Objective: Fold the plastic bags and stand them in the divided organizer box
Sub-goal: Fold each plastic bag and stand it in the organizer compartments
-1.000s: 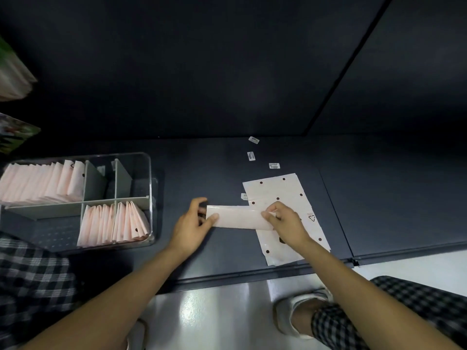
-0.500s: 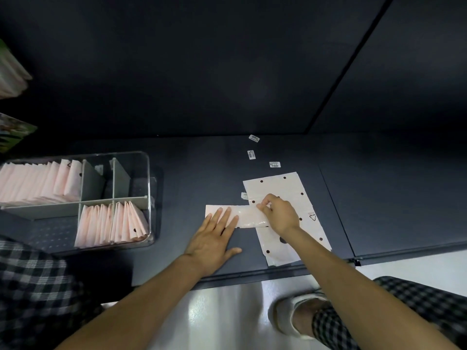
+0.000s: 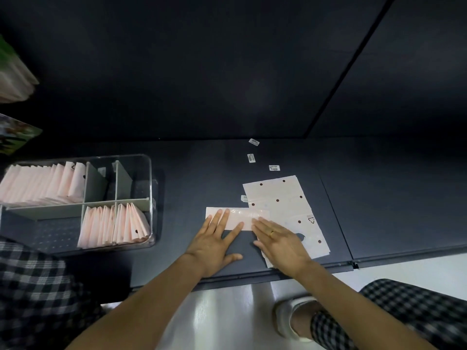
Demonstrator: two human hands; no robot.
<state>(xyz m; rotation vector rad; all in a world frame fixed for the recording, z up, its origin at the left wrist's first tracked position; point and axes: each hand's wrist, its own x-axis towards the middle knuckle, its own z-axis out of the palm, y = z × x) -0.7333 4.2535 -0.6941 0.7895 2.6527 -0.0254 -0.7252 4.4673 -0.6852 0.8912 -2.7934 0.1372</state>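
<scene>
Both hands lie flat with fingers straight, holding nothing. The left hand point(image 3: 214, 245) presses its fingertips on the left part of the folded strip point(image 3: 235, 218), and the right hand point(image 3: 280, 242) presses on the strip's right end, where it overlaps the flat stack of bags point(image 3: 285, 205).

The likeliest trouble, as I judge it, is the crease springing back once the pressure comes off: thin plastic film holds a fold poorly, and a strip that reopens would have to be pressed again. A second risk is that the right hand, resting partly on the stack beneath, drags the top unfolded bag along when the strip is lifted or folded across (the two surfaces look alike and probably cling). A loosely folded bag would also slump rather than stand in the organizer box point(image 3: 149, 188).

The strip is a long, narrow, pale pink band lying crosswise near the front edge of the worktop point(image 3: 379, 210), towards its middle, glossy along its upper edge. The stack under it is pale with dark dots and a small triangular mark near its right side, set at a slant and reaching the worktop's front edge. The box stands well apart, at the left edge, clear-walled with grey dividers; folded pink bags stand in its back-left and front-right compartments, and the small back compartments look empty.
</scene>
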